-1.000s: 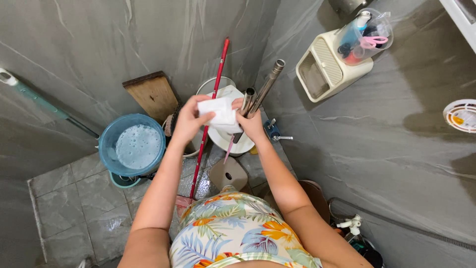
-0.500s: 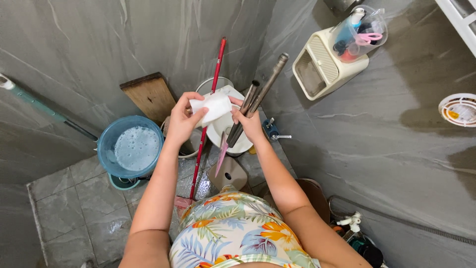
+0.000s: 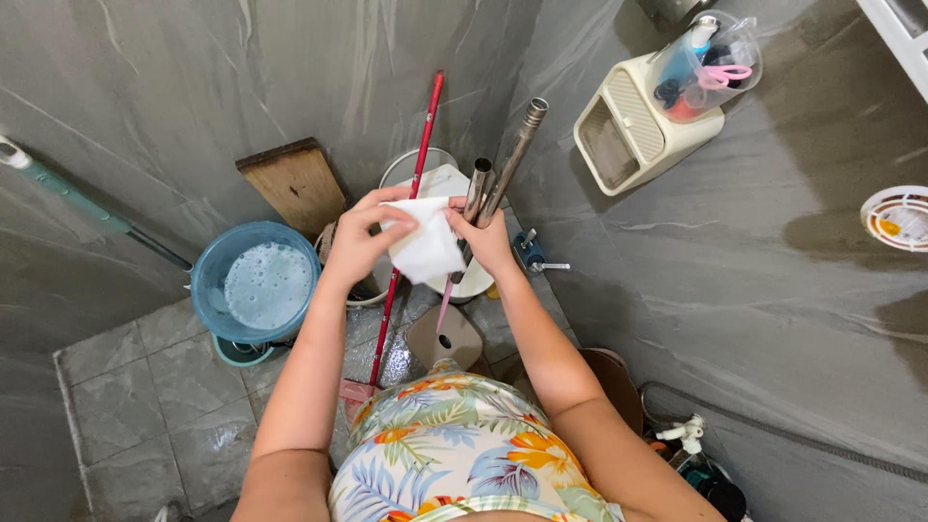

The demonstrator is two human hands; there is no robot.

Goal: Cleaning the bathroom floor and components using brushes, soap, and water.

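Observation:
My left hand [image 3: 360, 237] pinches a white cloth [image 3: 425, 249] that hangs open between both hands. My right hand [image 3: 483, 237] grips two metal tubes [image 3: 503, 174] that lean up toward the wall corner, and its fingers also touch the cloth's right edge. A pink strip [image 3: 446, 302] sticks out below the right hand. Behind the hands stands a white bucket [image 3: 464, 283], mostly hidden.
A blue basin of soapy water [image 3: 256, 280] sits on the tiled floor at left. A red broom handle [image 3: 411, 208] and a wooden board [image 3: 295, 184] lean on the wall. A cream wall holder [image 3: 633, 130] with a clear container of toiletries hangs at right; a tap [image 3: 536, 259] is near my right hand.
The cloth has come down and spread open in front of the bucket, and my right fingers have joined it. The tubes have tipped more upright.

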